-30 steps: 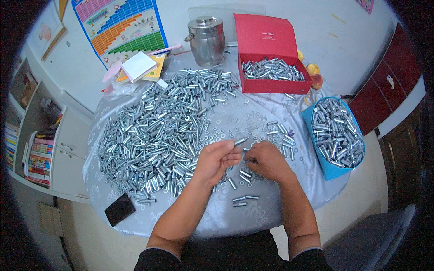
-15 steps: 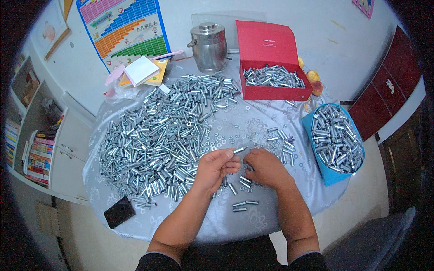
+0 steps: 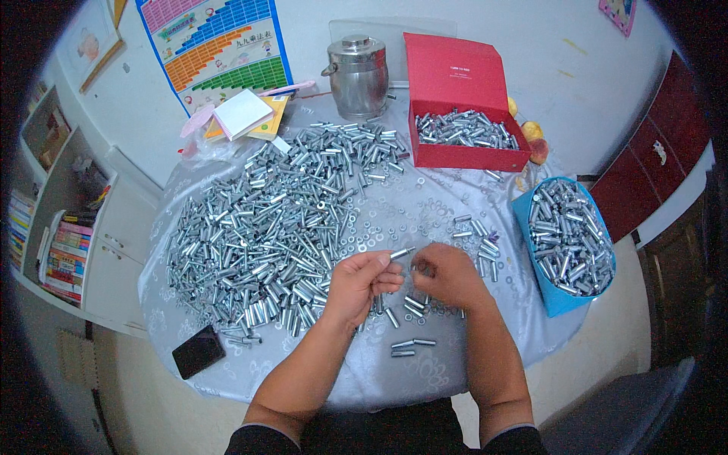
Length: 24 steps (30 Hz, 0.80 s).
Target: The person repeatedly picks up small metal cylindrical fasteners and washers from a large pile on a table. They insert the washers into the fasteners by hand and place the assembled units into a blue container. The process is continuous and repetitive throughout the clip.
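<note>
Sleeve (image 3: 401,253) | clamped in left hand (image 3: 362,282) fingers | right hand (image 3: 447,274) fingers curled, unclear

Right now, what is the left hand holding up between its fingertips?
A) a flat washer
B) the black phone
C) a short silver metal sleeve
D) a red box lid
C: the left hand pinches a short silver metal sleeve that sticks out toward the right hand; the black phone lies untouched near the table edge.
</note>
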Tool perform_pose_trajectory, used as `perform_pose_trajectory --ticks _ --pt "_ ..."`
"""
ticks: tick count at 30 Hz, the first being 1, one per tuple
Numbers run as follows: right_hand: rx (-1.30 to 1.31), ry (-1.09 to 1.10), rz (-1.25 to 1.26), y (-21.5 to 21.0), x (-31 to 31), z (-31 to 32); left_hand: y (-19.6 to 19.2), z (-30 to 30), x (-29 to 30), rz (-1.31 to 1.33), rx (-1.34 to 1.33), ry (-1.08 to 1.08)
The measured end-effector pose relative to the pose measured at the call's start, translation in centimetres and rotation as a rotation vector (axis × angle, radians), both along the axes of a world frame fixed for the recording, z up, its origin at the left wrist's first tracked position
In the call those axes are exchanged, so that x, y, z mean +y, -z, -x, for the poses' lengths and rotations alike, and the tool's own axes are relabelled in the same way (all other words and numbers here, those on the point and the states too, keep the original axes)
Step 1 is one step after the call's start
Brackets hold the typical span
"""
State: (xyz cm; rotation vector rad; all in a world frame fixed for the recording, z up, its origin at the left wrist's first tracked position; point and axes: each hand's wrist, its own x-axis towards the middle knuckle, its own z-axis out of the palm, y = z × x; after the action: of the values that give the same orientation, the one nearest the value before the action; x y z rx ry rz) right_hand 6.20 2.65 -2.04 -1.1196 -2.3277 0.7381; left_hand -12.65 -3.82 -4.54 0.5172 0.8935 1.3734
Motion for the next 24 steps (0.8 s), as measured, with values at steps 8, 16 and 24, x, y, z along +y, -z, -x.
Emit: perform_pose_trajectory --ticks 8,16,24 --pt "0.519 0.102 0.245 1.8 0.8 -0.5 -0.2 -0.2 -0.1 0.018 0.054 0.005" --pt "0.651 0.06 0.504 1.7 0.7 -0.5 -1.2 -0.5 -0.3 0.01 0.123 0.017" --pt "0.463 0.063 0.362 1.6 0.3 -0.2 -1.1 -1.0 -0.5 -0.022 0.232 0.049"
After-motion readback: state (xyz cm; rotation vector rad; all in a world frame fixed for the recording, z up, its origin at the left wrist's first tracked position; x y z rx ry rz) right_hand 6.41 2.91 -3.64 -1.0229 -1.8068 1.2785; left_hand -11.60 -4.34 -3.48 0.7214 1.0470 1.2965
